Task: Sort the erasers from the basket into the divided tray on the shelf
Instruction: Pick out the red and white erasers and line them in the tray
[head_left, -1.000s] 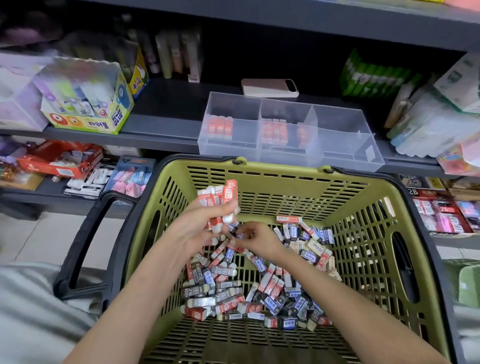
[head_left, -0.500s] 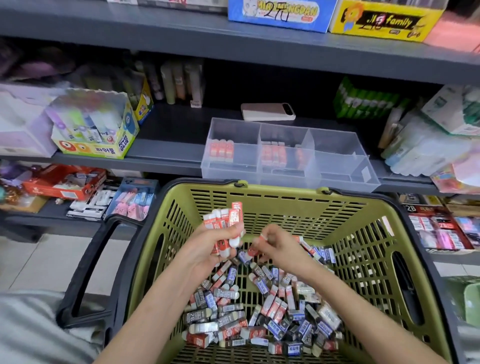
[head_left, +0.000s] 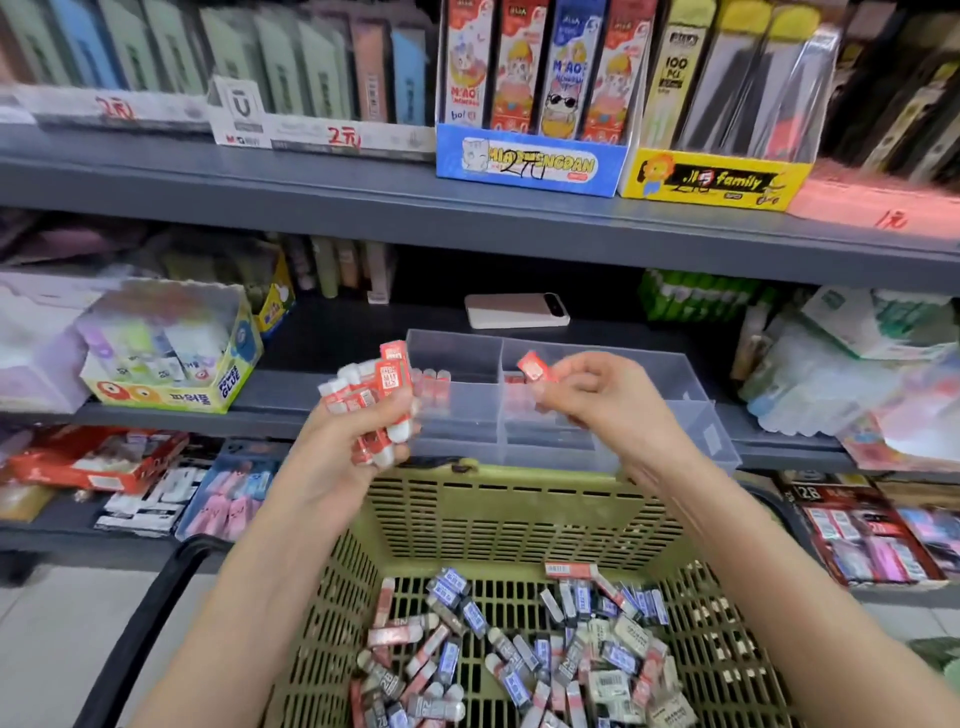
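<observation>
Erasers (head_left: 375, 387), about six red-sleeved ones, stand near upright, gripped in your left hand (head_left: 353, 457); your right hand (head_left: 602, 402) pinches one red eraser (head_left: 534, 368), long axis tilted up-left, in front of the divided tray (head_left: 698, 434).

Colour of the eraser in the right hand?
Red sleeve on the eraser pinched by the right hand; head view.

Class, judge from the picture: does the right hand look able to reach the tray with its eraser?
Probably yes: the right hand, pinching a red eraser, hangs right at the open-topped tray, and nothing stands between them.
</observation>
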